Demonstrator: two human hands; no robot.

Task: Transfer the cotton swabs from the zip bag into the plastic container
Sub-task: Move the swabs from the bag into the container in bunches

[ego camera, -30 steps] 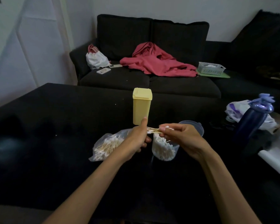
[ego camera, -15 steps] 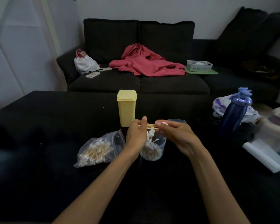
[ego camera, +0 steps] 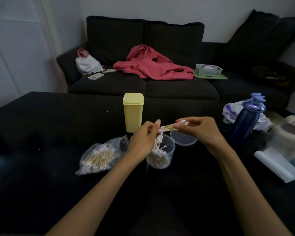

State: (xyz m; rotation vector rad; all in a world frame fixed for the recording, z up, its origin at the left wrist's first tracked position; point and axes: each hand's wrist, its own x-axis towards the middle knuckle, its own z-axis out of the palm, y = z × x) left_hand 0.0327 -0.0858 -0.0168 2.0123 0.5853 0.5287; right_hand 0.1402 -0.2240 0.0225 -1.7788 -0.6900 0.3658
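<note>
Both bare forearms come in from the bottom edge and angle toward each other, so the hands meet around the middle. The left hand (ego camera: 142, 140) is raised with the wrist bent a bit, fingers curled, index fingertip poking up, pinching one end of a small bundle of wooden-stick, white-tipped cotton swabs (ego camera: 169, 127). The right hand (ego camera: 202, 130) sits slightly higher, knuckles up, thumb and curled fingers pinching the other end. The hands aren't touching each other.

No readable text or labels anywhere, perhaps through dimness.
</note>
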